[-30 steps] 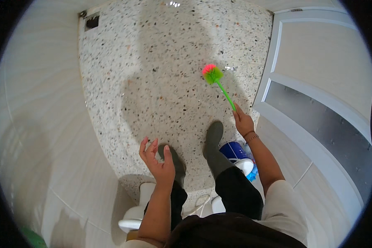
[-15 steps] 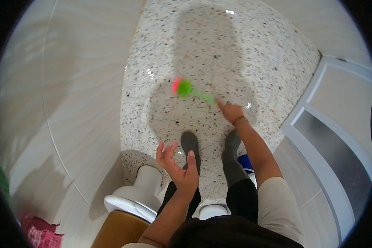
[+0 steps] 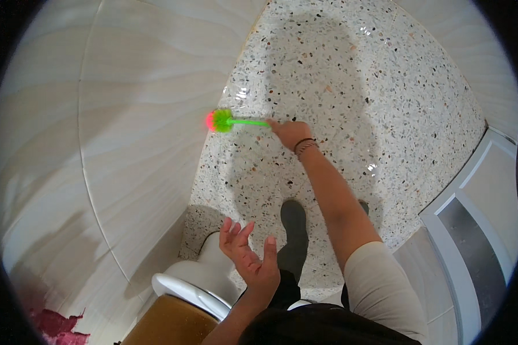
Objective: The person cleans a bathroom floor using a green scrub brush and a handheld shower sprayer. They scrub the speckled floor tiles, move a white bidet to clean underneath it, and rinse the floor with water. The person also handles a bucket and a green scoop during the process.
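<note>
A toilet brush (image 3: 222, 121) with a round green and pink bristle head and a thin green handle is gripped by my right hand (image 3: 292, 134). Its head points left, at the line where the speckled floor (image 3: 328, 86) meets the tiled wall (image 3: 138, 103). Whether the bristles touch the wall I cannot tell. My left hand (image 3: 249, 253) holds nothing; its fingers are bent and apart, palm up, in the air beside the white toilet (image 3: 190, 290).
A brown toilet lid or tank cover (image 3: 170, 322) lies at lower left, near a ragged dark red cloth (image 3: 57, 326). At right stands a light grey door (image 3: 472, 213) with a dark panel. My grey boot (image 3: 294, 221) stands on the floor.
My right hand has carried the toilet brush left, bringing its head up to the wall's edge. The view has shifted, and my left hand keeps its spread pose near the toilet.
</note>
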Demonstrator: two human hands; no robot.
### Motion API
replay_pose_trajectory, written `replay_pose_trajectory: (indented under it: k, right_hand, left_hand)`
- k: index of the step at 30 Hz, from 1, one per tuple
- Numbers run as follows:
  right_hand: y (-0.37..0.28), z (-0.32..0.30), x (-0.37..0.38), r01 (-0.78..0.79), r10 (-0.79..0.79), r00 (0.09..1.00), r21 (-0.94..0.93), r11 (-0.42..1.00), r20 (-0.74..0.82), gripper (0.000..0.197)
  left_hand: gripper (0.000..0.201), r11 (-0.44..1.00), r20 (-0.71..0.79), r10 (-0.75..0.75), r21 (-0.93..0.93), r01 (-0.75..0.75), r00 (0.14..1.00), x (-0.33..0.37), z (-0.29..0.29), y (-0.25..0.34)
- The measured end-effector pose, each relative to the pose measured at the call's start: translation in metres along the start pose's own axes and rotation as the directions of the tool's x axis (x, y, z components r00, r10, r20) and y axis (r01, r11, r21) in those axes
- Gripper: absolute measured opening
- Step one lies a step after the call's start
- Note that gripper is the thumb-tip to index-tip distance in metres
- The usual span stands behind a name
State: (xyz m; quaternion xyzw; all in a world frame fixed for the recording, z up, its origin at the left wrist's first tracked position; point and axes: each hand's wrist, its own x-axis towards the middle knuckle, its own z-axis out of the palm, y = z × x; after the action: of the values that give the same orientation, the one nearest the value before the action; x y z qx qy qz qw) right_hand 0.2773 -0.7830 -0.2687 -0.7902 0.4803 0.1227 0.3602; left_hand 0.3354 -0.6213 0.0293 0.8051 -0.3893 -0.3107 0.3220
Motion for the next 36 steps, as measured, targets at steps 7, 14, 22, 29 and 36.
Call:
replay_pose_trajectory:
  k: [7,14,22,29,36]
  right_hand:
    - [-0.007,-0.010,-0.024,-0.052,0.053,0.989,-0.007,0.999,0.137,0.055]
    - [0.066,-0.076,0.033,-0.315,0.364,0.910,0.238,0.919,-0.199,0.045]
    - [0.036,0.014,-0.065,0.158,-0.145,0.972,-0.057,0.986,0.185,0.046]
    - [0.105,-0.068,-0.047,-0.490,0.576,0.802,0.377,0.786,-0.159,0.050]
    - [0.065,0.026,-0.135,0.107,-0.092,0.954,-0.036,0.994,0.287,0.050]
  left_hand:
    - [0.039,0.988,-0.009,-0.034,-0.152,0.032,0.999,0.015,-0.002,-0.001]
    - [0.036,0.979,0.034,-0.039,-0.197,0.045,0.999,0.023,0.010,0.010]
    - [0.033,0.997,0.100,0.044,-0.072,-0.037,0.994,0.028,0.022,0.018]
    - [0.037,0.997,0.133,0.079,-0.008,-0.079,0.988,0.029,0.026,0.016]
    - [0.038,0.998,0.041,0.064,-0.010,-0.064,0.997,0.033,0.038,0.025]
